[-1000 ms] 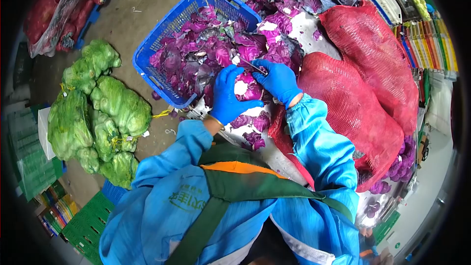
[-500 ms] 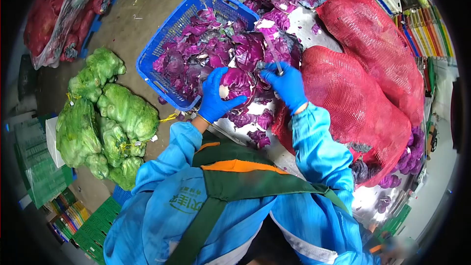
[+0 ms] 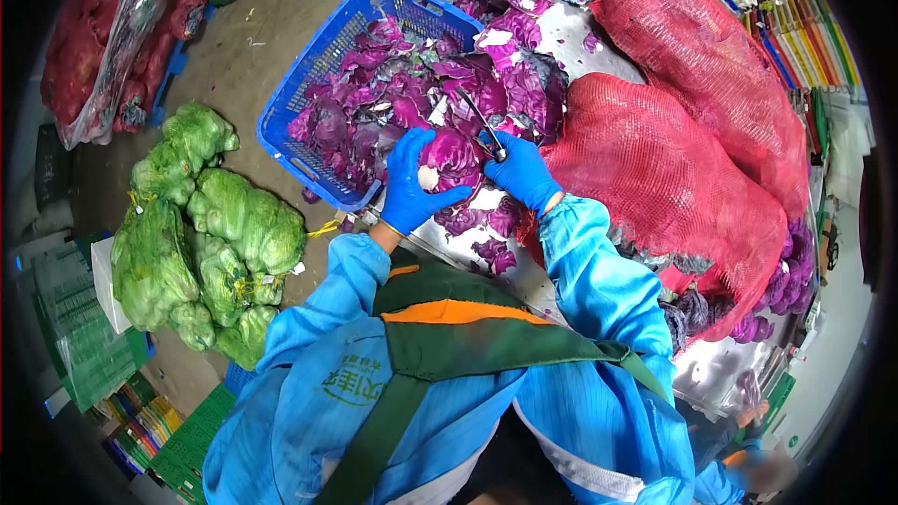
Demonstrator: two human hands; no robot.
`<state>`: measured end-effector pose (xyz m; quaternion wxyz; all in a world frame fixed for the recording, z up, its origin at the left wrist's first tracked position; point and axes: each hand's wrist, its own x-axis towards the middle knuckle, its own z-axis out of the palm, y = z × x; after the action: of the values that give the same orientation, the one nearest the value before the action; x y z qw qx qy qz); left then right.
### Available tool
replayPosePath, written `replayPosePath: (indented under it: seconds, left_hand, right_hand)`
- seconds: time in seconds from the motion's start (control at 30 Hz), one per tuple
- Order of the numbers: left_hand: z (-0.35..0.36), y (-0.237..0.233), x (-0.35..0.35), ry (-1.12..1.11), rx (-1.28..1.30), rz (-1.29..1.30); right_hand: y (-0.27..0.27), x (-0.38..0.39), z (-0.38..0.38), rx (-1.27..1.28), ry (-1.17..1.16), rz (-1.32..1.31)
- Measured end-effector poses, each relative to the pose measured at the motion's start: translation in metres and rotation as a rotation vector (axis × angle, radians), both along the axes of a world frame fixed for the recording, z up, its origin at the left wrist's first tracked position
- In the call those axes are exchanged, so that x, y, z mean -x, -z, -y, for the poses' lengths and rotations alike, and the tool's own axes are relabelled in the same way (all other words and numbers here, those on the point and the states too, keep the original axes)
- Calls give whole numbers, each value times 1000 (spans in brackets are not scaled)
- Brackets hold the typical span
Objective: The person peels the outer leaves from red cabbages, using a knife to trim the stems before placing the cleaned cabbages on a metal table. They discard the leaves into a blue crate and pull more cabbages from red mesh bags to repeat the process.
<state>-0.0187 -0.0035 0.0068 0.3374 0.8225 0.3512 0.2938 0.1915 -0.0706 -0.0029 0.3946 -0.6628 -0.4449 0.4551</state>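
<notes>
A purple cabbage head (image 3: 453, 159) with a pale cut stem sits in front of me. My left hand (image 3: 412, 183), in a blue glove, cups it from the left, thumb stretched along its near side. In my gloved right hand (image 3: 524, 174), just right of the cabbage, is a knife (image 3: 478, 113), its dark, narrow blade slanting up and to the left over loose leaves. Beyond my left hand, the blue basket (image 3: 297, 84) holds many torn purple leaves (image 3: 360, 98).
Red mesh sacks (image 3: 655, 168) lie on the metal table (image 3: 599, 54) at the right. Bagged green vegetables (image 3: 245, 215) stand on the floor at the left. Another person's hand (image 3: 751, 412) shows at the lower right.
My right hand has moved left and slightly down, closer to the cabbage. Its knife blade has swung from pointing upward to leaning left. My left hand stays on the cabbage.
</notes>
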Motion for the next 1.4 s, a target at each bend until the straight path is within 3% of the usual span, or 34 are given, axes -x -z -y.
replayPosePath:
  seconds: [0.1,0.27,0.33,0.47,0.53,0.6,0.73,0.8,0.87,0.93,0.97,1.0,1.07,1.13,1.2,1.3,1.33,1.4]
  left_hand:
    - [2,6,5,9,18,32]
    - [2,18,21,1,97,113]
    - [2,20,23,-16,90,77]
    - [2,18,20,16,84,119]
    - [2,19,21,22,96,141]
    - [2,22,21,16,107,162]
    - [5,28,22,-7,184,226]
    - [7,25,28,26,128,195]
    - [3,24,29,64,64,163]
    - [7,26,29,47,109,211]
    - [9,23,32,42,149,199]
    - [11,24,33,45,146,200]
    - [12,28,38,35,197,223]
    - [14,21,39,18,194,197]
    - [14,24,37,-20,281,214]
    - [19,35,42,-29,307,243]
    - [17,30,40,-54,307,270]
    - [26,22,45,-105,437,310]
  right_hand:
    - [20,-5,-1,86,124,309]
    - [24,-7,-4,163,104,290]
    - [-4,-2,1,-294,47,200]
    - [-56,12,0,-139,-204,326]
    - [-59,10,-10,-133,-246,385]
    - [-68,9,-17,47,-360,521]
    - [-55,2,-27,32,-359,436]
    - [-38,-8,-33,32,-316,171]
    - [-34,-12,-34,-6,-263,101]
    - [-25,-14,-37,153,-41,183]
    - [-5,-23,-37,201,128,-14]
    - [16,-22,-33,198,132,-13]
    - [46,-13,-27,28,358,111]
    - [24,2,-21,16,375,184]
    - [10,12,-17,12,524,71]
    - [66,-2,-8,-37,682,164]
    - [65,-11,-10,-58,768,248]
    - [51,-14,2,19,705,229]
